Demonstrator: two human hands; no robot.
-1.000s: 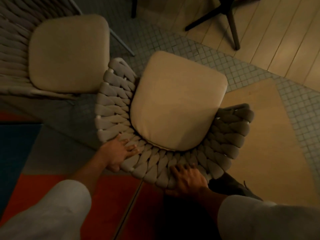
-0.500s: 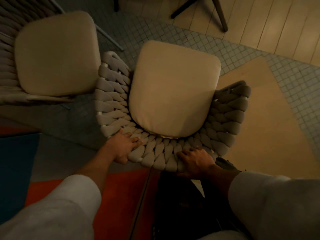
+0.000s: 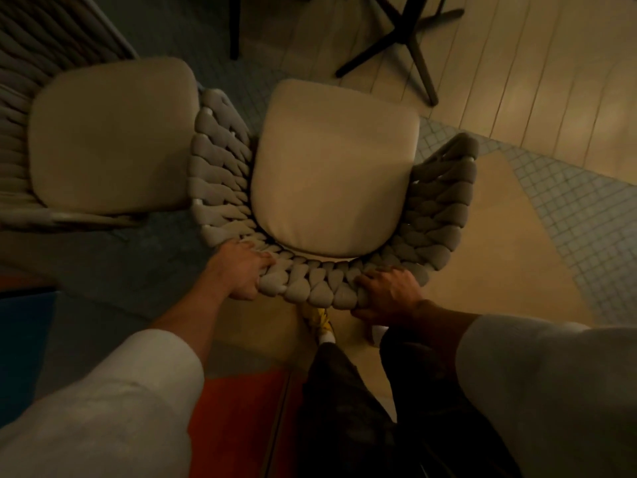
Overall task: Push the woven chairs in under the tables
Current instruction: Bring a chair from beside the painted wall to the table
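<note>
A woven chair (image 3: 220, 174) with a thick grey braided back and a cream seat cushion (image 3: 331, 174) stands right below me. My left hand (image 3: 241, 270) grips the back's rim at its left side. My right hand (image 3: 389, 291) grips the same rim at its right side. The seat points away from me toward a dark table base (image 3: 403, 39) with splayed legs at the top. A second woven chair (image 3: 110, 132) with the same cream cushion stands close on the left, almost touching the first.
The floor is a patchwork of pale planks at the top right, small grey mosaic tiles, tan panels and an orange strip (image 3: 241, 408) near my feet. A dark thin leg (image 3: 234, 29) stands at the top centre. My dark trousers and one yellow shoe (image 3: 322, 322) show below the chair.
The chair has slid forward toward the table base, and I have stepped after it. Both hands kept their hold on the braided back. The neighbouring chair now lies closer alongside.
</note>
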